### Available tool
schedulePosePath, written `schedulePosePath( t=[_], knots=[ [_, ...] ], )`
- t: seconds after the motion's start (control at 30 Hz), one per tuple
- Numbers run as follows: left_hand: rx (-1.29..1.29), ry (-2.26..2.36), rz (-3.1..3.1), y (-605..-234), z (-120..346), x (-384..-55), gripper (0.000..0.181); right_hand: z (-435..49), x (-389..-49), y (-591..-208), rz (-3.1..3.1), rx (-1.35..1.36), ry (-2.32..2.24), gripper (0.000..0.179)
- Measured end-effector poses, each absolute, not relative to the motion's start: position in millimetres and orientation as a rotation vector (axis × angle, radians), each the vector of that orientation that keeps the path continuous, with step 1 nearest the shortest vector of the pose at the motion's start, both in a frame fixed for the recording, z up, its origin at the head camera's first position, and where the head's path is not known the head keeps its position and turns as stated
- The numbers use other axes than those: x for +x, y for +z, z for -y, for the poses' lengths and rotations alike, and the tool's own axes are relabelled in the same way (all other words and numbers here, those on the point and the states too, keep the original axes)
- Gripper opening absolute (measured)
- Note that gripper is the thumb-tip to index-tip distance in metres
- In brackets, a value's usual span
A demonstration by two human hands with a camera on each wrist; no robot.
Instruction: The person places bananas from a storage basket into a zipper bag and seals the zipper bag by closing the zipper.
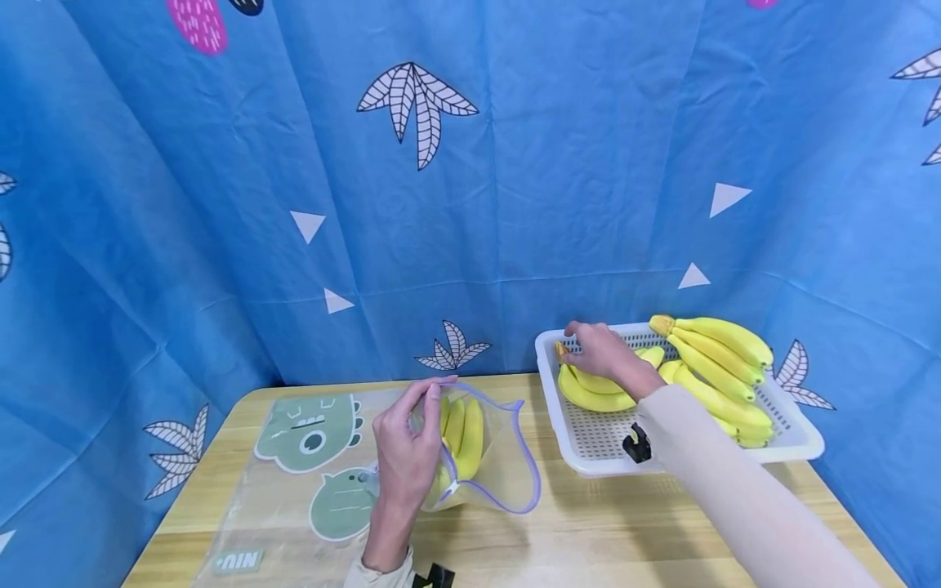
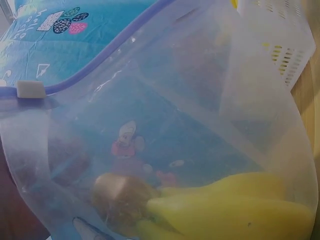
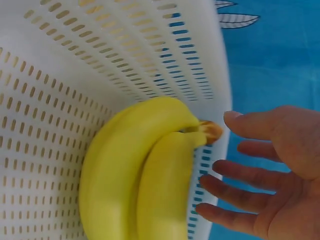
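My left hand (image 1: 408, 445) pinches the upper rim of a clear zip bag (image 1: 507, 445) with a purple zip edge. Its mouth gapes to the right, and a bunch of yellow bananas (image 1: 465, 433) lies inside. Through the plastic in the left wrist view, the bananas (image 2: 235, 205) and a white zip slider (image 2: 31, 89) show. Over the left end of a white basket is my right hand (image 1: 603, 353), beside the brown stem of a banana bunch (image 1: 595, 396). In the right wrist view its fingers (image 3: 240, 172) are spread, apart from the bananas (image 3: 145, 170).
The white perforated basket (image 1: 550, 408) stands at the table's right, with more banana bunches (image 1: 716, 351) in its right half. Flat clear plastic with green dinosaur prints (image 1: 312, 433) lies on the wooden table (image 1: 573, 539) at left. A blue patterned curtain (image 1: 559, 163) hangs behind.
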State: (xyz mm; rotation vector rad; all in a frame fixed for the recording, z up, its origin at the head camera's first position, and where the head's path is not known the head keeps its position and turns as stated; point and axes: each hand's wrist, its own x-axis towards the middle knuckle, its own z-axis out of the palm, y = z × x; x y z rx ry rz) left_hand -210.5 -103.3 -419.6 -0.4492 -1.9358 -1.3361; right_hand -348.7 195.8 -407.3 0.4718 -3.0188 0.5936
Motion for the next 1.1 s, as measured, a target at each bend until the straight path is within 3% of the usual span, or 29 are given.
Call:
schedulePosePath(
  t=[0.17,0.37,0.7,0.93,1.1],
  knots=[
    [-0.455,-1.348,1.95,-416.7,102.5,-209.1,0.022,-192.1,-357.8,-415.1,3.072,0.439,0.547,0.045],
    [-0.457,-1.34,1.953,-416.9,101.9,-209.7,0.022,-186.9,-364.0,-421.8,3.126,0.422,0.544,0.018],
    [-0.467,-1.346,1.949,-418.2,102.8,-209.8,0.022,-178.2,-360.7,-425.1,3.142,0.403,0.454,0.026],
    [-0.476,-1.359,1.949,-417.7,102.9,-210.9,0.022,-184.1,-348.0,-398.4,3.15,0.423,0.492,0.013],
    [-0.485,-1.356,1.944,-417.0,102.0,-209.6,0.022,-193.8,-332.6,-377.1,3.156,0.37,0.6,0.024]
  ],
)
